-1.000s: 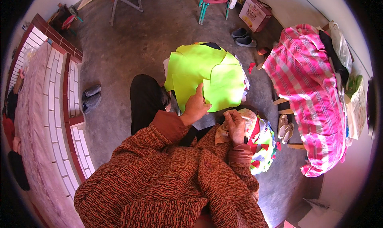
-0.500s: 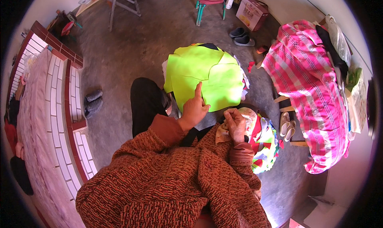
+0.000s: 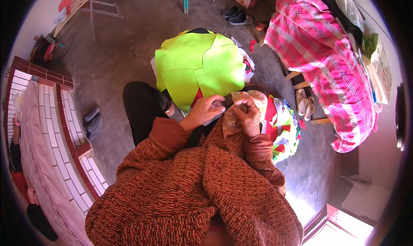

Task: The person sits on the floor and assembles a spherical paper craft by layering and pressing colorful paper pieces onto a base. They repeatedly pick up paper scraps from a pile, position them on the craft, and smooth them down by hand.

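Left hand (image 3: 205, 110) has left the green fabric (image 3: 200, 67) — pinching beige cloth (image 3: 241, 112).

Matt neon-green cloth (image 3: 202, 67), rough concrete floor (image 3: 124, 48)

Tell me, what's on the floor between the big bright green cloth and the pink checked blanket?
In the head view, small cloth scraps in white and red lie beside the green cloth; then bare grey floor up to the pink checked blanket.

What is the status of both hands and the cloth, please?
Left hand, right hand: fingers pinching the patterned cloth piece. Neon green fabric lies just ahead.
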Tool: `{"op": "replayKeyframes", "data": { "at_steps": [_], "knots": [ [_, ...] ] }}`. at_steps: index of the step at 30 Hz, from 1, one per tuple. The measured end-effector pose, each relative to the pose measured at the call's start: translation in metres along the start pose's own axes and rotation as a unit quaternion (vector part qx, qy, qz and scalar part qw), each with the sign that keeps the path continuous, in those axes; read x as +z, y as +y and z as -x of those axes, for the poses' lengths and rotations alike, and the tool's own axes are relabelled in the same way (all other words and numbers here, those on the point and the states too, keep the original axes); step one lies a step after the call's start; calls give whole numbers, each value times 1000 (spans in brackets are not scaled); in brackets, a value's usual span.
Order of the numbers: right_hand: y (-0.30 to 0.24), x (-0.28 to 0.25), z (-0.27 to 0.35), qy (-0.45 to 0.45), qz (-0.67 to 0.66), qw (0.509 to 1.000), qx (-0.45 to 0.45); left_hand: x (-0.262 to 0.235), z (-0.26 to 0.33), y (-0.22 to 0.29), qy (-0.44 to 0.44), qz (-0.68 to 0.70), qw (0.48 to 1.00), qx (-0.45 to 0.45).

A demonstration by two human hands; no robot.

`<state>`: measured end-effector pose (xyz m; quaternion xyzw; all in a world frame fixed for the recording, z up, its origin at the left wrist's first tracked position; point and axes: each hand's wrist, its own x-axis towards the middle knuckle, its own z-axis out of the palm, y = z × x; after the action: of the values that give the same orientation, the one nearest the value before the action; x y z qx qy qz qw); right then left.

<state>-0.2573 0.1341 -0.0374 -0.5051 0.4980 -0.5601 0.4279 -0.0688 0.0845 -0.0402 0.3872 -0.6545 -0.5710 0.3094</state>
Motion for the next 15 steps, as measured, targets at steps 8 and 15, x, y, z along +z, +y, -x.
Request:
{"op": "replayKeyframes", "data": {
  "at_steps": [8, 15],
  "knots": [
    [-22, -3, -2, -57, -296, 952, 52, 9, -4, 4, -140, 130, 981, -9],
    [-31, 4, 6, -192, -165, 967, 43, 12, 2, 19, -112, 225, 968, -8]
  ]
}}
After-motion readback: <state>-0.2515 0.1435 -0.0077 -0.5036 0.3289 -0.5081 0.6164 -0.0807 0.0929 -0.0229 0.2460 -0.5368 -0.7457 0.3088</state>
